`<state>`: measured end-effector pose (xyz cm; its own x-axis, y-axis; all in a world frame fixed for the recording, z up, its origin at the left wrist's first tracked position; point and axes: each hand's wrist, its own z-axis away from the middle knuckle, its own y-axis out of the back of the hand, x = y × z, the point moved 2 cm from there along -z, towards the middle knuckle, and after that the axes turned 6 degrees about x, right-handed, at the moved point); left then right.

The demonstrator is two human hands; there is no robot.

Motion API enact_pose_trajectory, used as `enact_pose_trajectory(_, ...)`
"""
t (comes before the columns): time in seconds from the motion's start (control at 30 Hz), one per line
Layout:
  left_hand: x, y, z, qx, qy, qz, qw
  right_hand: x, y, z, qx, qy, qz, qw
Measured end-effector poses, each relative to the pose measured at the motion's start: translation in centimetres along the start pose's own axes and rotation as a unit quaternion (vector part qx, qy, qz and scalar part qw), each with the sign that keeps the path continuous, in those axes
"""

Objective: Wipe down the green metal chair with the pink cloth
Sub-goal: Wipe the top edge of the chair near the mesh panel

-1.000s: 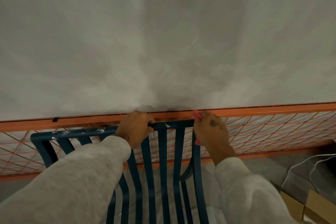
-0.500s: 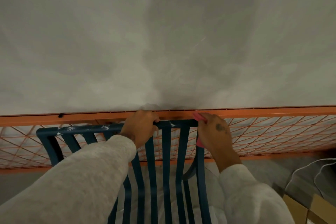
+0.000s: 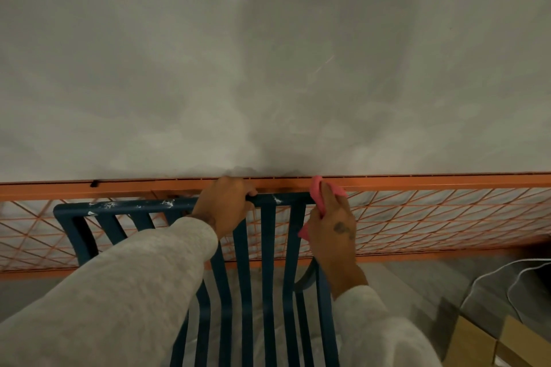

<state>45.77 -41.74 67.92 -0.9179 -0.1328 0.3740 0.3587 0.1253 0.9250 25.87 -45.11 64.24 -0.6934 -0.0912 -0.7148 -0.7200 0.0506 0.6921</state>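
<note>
The left hand [image 3: 223, 202] curls its grip around the top rail [image 3: 134, 206] of the green metal chair [image 3: 268, 262], steadying it. The right hand [image 3: 331, 229] pinches the pink cloth [image 3: 317, 188] against the rail's right corner. It has barely shifted in 1 second, so the white-flecked left stretch probably remains unwiped. An orange mesh frame [image 3: 447, 180] stands behind.

dark green slatted metal chair [image 3: 268, 247]: painted, smooth, slight satin sheen; top rail w/ white crusty specks. soft pink cloth [image 3: 318, 188]: matt fabric, bunched. orange metal frame w/ wire mesh [image 3: 432, 181]: painted, semi-matt. grey wall [image 3: 268, 53]: matt, mottled, plaster-like. light grey sleeves [image 3: 134, 292]: fuzzy knit, fleece-type. brown cardboard boxes [image 3: 474, 340]: matt, plain. grey floor [image 3: 417, 277]: matt, concrete-looking.
</note>
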Motion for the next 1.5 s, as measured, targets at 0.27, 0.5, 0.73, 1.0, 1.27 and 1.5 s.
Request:
enact_pose_trajectory(0.27,-0.2,-0.1,0.2,0.009,-0.004,0.006,1.0,2.5,-0.5,0.6,-0.034,0.025,-0.058,0.997)
enact_pose_trajectory(0.5,-0.2,-0.2,0.1,0.001,-0.003,0.004,1.0,0.6,-4.5,3.6,0.129,-0.145,-0.266,0.944)
enact_pose_trajectory(0.73,-0.2,-0.4,0.0,0.007,-0.014,-0.01,1.0,0.9,-1.7,0.8,0.104,-0.158,-0.198,0.962)
enact_pose_trajectory(1.0,-0.4,-0.3,-0.1,-0.005,-0.013,-0.018,1.0,-3.1,4.1,-9.1,-0.232,0.052,0.073,0.969)
enact_pose_trajectory(1.27,-0.4,-0.3,-0.2,-0.016,-0.011,-0.032,0.999,-6.6,-1.4,-10.1,-0.377,0.087,0.249,0.888)
enact_pose_trajectory(1.5,-0.4,-0.4,-0.2,-0.01,-0.016,-0.02,1.0,-5.3,0.5,-11.2,-0.431,0.127,0.287,0.846)
